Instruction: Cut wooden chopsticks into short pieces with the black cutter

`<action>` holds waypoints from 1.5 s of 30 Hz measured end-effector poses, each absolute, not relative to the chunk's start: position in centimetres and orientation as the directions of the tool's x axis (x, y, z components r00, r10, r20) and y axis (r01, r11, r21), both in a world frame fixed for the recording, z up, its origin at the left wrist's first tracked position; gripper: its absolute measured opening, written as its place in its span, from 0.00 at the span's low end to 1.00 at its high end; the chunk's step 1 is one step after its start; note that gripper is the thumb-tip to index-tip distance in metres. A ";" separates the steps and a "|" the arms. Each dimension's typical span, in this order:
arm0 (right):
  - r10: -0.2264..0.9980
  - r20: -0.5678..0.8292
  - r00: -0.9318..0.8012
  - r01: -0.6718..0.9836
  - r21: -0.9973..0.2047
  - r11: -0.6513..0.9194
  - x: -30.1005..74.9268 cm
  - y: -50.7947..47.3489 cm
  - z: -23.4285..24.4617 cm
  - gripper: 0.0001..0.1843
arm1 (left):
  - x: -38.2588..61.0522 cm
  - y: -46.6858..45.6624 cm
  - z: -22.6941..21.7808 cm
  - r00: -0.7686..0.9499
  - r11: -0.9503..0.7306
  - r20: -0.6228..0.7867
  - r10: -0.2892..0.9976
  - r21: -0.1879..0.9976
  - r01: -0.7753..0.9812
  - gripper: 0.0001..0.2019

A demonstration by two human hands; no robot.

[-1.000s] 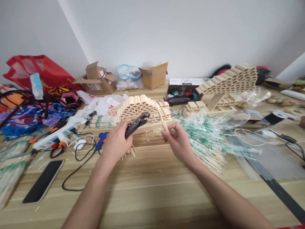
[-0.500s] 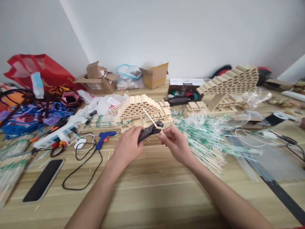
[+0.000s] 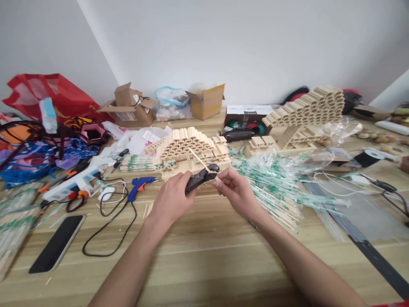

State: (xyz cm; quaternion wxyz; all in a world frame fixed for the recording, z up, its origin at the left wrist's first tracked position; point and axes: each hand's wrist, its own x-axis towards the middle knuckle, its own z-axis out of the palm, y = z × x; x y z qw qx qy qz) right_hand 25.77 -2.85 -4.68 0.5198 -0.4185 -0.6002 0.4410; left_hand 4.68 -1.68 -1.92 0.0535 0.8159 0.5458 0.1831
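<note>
In the middle of the head view my left hand [image 3: 175, 192] is closed around a pair of black cutters [image 3: 198, 181], their jaws pointing right. A thin wooden stick [image 3: 198, 158] slants down from the upper left to the jaws. Its lower end is pinched in the fingers of my right hand [image 3: 234, 185]. Whether the blades touch the stick I cannot tell. Just behind my hands stands a stacked structure of short wooden pieces [image 3: 188, 140]. Paper-and-plastic-wrapped sticks [image 3: 275, 192] lie spread beside my right hand.
A blue glue gun [image 3: 138, 187] with a looped black cord lies left of my hands, near a phone [image 3: 57, 243] and a white power strip [image 3: 72, 183]. Cardboard boxes [image 3: 207, 101] line the wall. A second wooden structure [image 3: 306, 108] stands at the back right.
The cutters have turned slightly in my left hand, and their jaws show more clearly around the stick. My right hand keeps its pinch, and the view has shifted a little.
</note>
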 end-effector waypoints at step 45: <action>0.959 0.168 -0.229 0.144 -0.968 0.204 28.5 -0.8 -3.9 0.21 | 5.8 -1.3 -3.1 0.420 -0.428 0.107 0.901 0.366 0.826 0.28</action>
